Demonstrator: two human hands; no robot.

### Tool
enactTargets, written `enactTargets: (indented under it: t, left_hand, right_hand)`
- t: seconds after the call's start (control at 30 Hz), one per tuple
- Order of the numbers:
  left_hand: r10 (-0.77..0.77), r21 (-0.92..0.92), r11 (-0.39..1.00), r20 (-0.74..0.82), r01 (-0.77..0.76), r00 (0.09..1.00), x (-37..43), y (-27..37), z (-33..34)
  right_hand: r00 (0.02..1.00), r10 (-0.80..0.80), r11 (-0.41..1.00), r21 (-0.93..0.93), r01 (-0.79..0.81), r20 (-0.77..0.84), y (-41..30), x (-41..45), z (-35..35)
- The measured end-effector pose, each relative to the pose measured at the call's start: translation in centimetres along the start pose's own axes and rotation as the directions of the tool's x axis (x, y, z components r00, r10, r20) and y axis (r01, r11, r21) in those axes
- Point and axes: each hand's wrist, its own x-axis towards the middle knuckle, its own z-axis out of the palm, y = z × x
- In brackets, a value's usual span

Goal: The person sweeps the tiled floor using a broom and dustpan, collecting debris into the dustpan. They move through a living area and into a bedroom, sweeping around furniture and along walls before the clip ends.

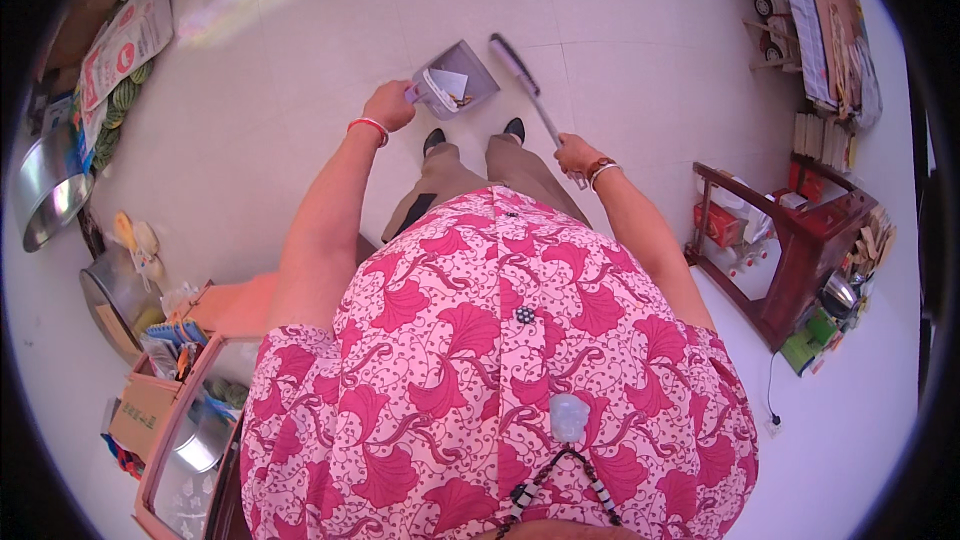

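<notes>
My left hand is closed around the handle of a grey plastic dustpan, held in front of my feet. Inside the pan lie a pale card or piece of paper, a white strip and some small brownish scraps. In my right hand is the grey handle of a small brush with dark bristles. Its head points away from me, just right of the dustpan and apart from it. Whether the pan and brush touch the floor I cannot tell.
Light floor tiles spread ahead. Watermelons and a metal basin line the left side. A pink-framed glass cabinet stands close behind my left arm. At right are a dark red wooden stand and a toy car.
</notes>
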Motion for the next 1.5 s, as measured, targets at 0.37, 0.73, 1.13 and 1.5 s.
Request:
enactTargets:
  t: [0.37,0.73,1.13,1.5]
  left_hand:
    - [0.021,0.115,0.993,-0.040,-0.016,0.999,-3.5,-4.1,-0.7]
    - [-0.079,0.089,0.993,-0.006,0.080,0.997,-7.3,-7.2,-1.3]
    - [-0.112,0.142,0.984,0.003,0.110,0.994,-9.3,-6.5,-1.2]
    - [-0.156,0.150,0.976,-0.022,0.157,0.988,-12.0,-10.4,-3.7]
  right_hand:
    - [0.998,0.037,0.985,0.165,-0.046,0.056,-0.3,-8.8,-4.8]
    - [0.996,0.075,0.972,0.220,-0.083,0.047,-1.2,-3.6,-0.1]
    - [0.975,0.021,0.974,0.218,-0.070,0.220,-1.4,-10.9,-0.3]
    - [0.999,0.047,0.956,0.291,-0.049,0.014,-1.4,-5.2,-1.0]
